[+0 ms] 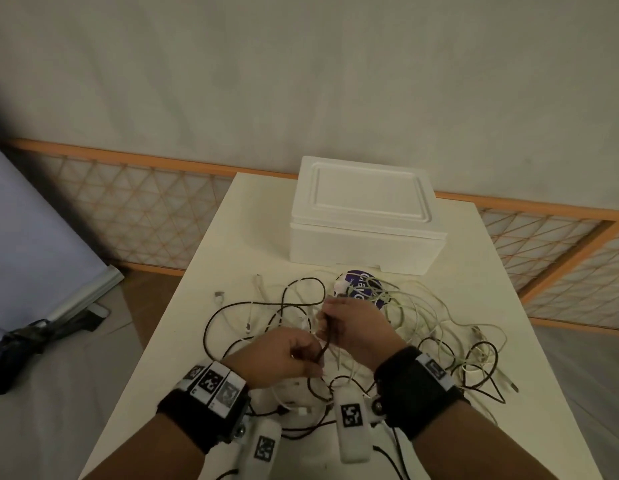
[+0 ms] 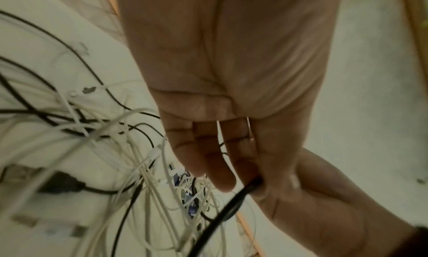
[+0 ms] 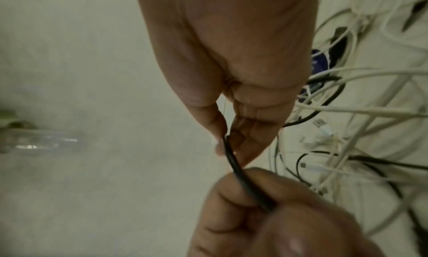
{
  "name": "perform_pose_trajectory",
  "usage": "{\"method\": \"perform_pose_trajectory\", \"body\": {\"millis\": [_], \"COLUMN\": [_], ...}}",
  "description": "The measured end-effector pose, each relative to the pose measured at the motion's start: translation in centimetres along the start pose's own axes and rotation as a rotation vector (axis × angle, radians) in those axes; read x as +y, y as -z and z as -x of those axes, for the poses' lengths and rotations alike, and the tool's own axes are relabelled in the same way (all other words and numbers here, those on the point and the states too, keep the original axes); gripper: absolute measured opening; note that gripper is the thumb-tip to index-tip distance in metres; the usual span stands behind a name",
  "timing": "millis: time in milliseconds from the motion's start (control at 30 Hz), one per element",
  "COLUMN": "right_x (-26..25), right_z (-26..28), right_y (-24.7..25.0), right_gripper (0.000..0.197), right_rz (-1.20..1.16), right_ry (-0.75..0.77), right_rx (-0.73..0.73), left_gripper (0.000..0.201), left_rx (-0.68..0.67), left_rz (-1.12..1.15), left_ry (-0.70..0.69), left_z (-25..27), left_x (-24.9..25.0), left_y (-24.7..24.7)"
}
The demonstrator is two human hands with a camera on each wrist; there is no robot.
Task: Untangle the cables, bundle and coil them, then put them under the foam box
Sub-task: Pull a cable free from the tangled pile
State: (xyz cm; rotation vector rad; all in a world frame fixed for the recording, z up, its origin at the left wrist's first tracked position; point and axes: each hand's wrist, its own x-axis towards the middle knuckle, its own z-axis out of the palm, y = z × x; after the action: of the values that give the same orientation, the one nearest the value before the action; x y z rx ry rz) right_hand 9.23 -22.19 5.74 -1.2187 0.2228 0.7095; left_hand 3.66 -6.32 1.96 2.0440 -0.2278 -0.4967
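A tangle of black and white cables is spread over the white table in front of the white foam box. Both hands hover over the middle of the heap and hold one short stretch of black cable between them. My left hand grips its near end in curled fingers. My right hand pinches the far end between thumb and fingertips. The same black cable runs down from the left hand in the left wrist view.
A purple round label or disc lies under white cable just before the box. USB plugs lie at the heap's left edge. An orange-framed lattice panel stands behind the table, and a dark object lies on the floor at left.
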Motion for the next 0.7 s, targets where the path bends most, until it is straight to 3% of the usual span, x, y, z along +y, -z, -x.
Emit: {"method": "perform_pose_trajectory", "body": {"millis": [67, 133, 200, 300, 433, 567, 700], "right_x": [-0.5, -0.7, -0.4, 0.2, 0.3, -0.2, -0.9], "right_z": [0.6, 1.5, 2.2, 2.9, 4.4, 6.0, 5.8], "right_y": [-0.1, -0.2, -0.1, 0.7, 2.7, 6.0, 10.4], "right_gripper": [0.008, 0.012, 0.013, 0.016, 0.029, 0.027, 0.035], "right_rz": [0.09, 0.372, 0.644, 0.899, 1.191, 1.449, 1.54], "right_ry": [0.028, 0.077, 0.155, 0.243, 0.225, 0.182, 0.098], "right_rx": [-0.032, -0.132, -0.219, -0.208, -0.251, -0.258, -0.098], "left_gripper": [0.01, 0.034, 0.037, 0.026, 0.023, 0.026, 0.028], "left_rx": [0.025, 0.027, 0.096, 0.248, 0.374, 0.542, 0.532], "left_rz": [0.444, 0.925, 1.135, 1.303, 1.421, 1.464, 1.428], "left_ry": [0.074, 0.158, 0.223, 0.308, 0.471, 0.533, 0.546], "left_z": [0.2, -0.3, -1.1, -2.1, -2.6, -2.4, -1.8], "left_x": [0.6, 0.5, 1.0, 2.0, 1.9, -0.1, -1.2], "left_y": [0.1, 0.0, 0.2, 0.3, 1.1, 3.4, 3.8]}}
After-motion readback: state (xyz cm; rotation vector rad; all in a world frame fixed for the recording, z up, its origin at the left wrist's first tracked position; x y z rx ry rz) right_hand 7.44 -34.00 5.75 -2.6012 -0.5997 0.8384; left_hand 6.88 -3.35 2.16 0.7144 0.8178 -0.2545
